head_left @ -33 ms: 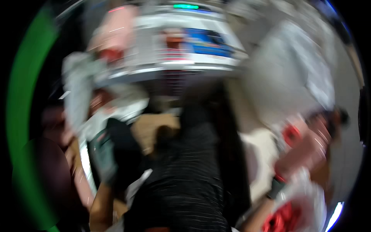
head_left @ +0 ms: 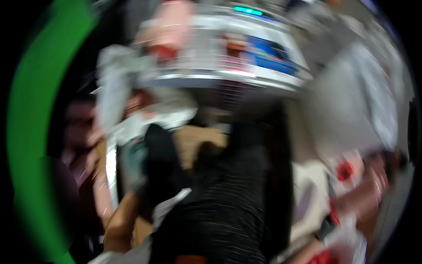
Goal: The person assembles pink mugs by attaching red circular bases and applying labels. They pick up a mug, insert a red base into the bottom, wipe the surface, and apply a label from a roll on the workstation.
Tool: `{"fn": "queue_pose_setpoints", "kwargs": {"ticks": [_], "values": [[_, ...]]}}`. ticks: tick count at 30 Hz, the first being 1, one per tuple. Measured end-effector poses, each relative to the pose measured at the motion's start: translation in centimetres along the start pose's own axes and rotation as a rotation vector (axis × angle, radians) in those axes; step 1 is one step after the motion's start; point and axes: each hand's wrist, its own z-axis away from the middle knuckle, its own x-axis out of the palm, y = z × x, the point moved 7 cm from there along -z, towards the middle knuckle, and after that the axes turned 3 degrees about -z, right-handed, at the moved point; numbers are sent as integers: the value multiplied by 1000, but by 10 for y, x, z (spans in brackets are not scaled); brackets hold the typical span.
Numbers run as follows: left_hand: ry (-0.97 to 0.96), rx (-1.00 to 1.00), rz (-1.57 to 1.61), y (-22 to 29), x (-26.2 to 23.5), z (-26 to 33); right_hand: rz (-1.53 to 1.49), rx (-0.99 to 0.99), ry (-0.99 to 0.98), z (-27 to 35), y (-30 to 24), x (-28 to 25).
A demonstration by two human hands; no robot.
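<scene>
Motion blurs the whole picture. My left hand (head_left: 135,165), in a grey-green glove, is beside my dark-clothed leg (head_left: 165,158) at the left. Its fingers are smeared, and I cannot make out anything in them. Low on the right, my right hand (head_left: 326,227) wears a dark glove. It is at the near, red end of a pinkish cylindrical bundle (head_left: 358,200); whether it grips the bundle I cannot tell. Next to that hand lies a clear plastic bag (head_left: 351,242) with red pieces in it.
Ahead stands a white bench-like machine (head_left: 202,66) with a green-lit display (head_left: 248,10) and a blue panel (head_left: 272,55). Another pink cylinder (head_left: 173,26) rests on its left side. Big whitish sacks (head_left: 338,97) fill the right. Cardboard (head_left: 198,141) lies between my legs. A green band (head_left: 33,110) curves along the left.
The whole scene has shifted right in the picture and tilted slightly, with the lower right sinking toward the edge. Both hands keep about the same places relative to the things around them.
</scene>
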Motion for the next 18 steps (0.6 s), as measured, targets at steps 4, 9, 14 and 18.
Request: {"fn": "queue_pose_setpoints", "kwargs": {"ticks": [4, 9, 14, 18], "values": [[261, 364, -679, -123, 0, -20, -137, 110, -65, -39, 79, 2], [368, -76, -939, -272, -48, -47, -1274, 311, -322, -84, -11, 28], [381, -561, 172, -488, -33, -129, -1292, 366, -660, -50, -190, 117], [745, -401, 300, -526, 6, -169, -1089, 336, -721, -24, -214, 133]]}}
